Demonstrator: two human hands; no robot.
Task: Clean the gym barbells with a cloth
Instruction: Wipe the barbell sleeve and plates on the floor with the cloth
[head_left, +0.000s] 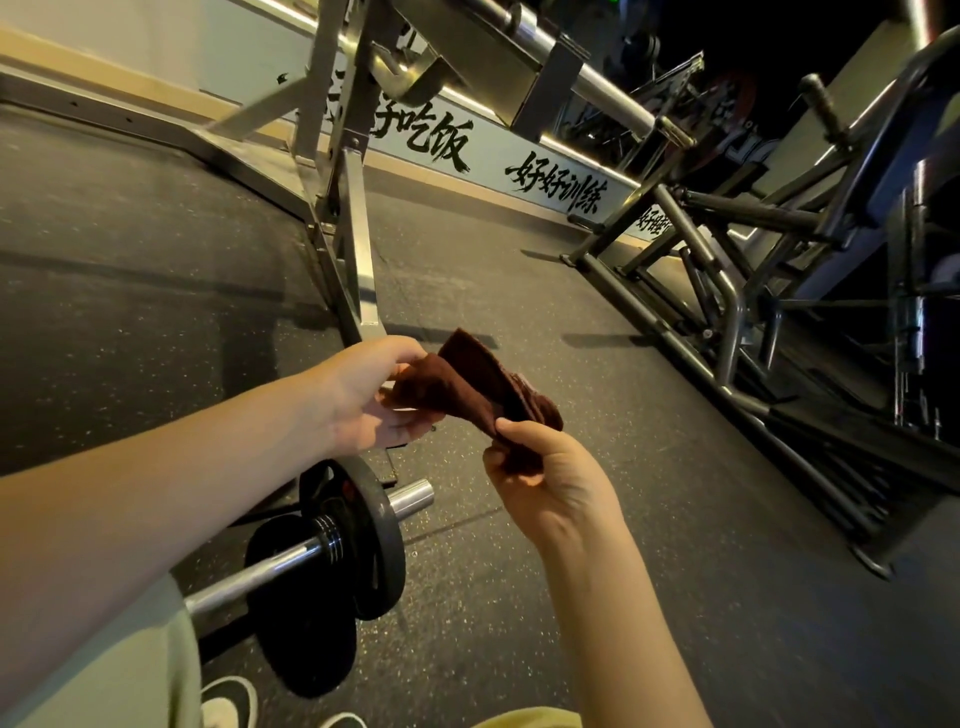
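Dark speckled rubber floor (519, 597) covers the gym room, and a white wall band with black brush characters (519, 156) runs along its far edge. A silver steel rack frame (353, 234) stands behind the hands, and a second long chrome bar (587, 73) rests high on it.

Both hands are raised in front of the body and hold one dark brown terry cloth (467, 384) between them. The left hand (371, 397) pinches one end of it with thumb and fingers. The right hand (545, 470) grips the other end with curled fingers. The hands are a little apart and the cloth is stretched loosely between them; it touches nothing else.

The chrome steel barbell (249, 577) lies on the floor, below the hands and toward the person's left. Its long axis goes from the lower left of the view up to the right. It carries black round weight plates (376, 535), and the short bare sleeve end (410, 496) points to the gap under the two hands. The left forearm passes over the shaft, so the left hand seems nearer to the plates, while the right hand is just to the right of the sleeve end.

I judge the wiping has not begun, because the cloth is not on the metal. The next move probably needs the cloth lowered and wrapped around the bar, across its axis.
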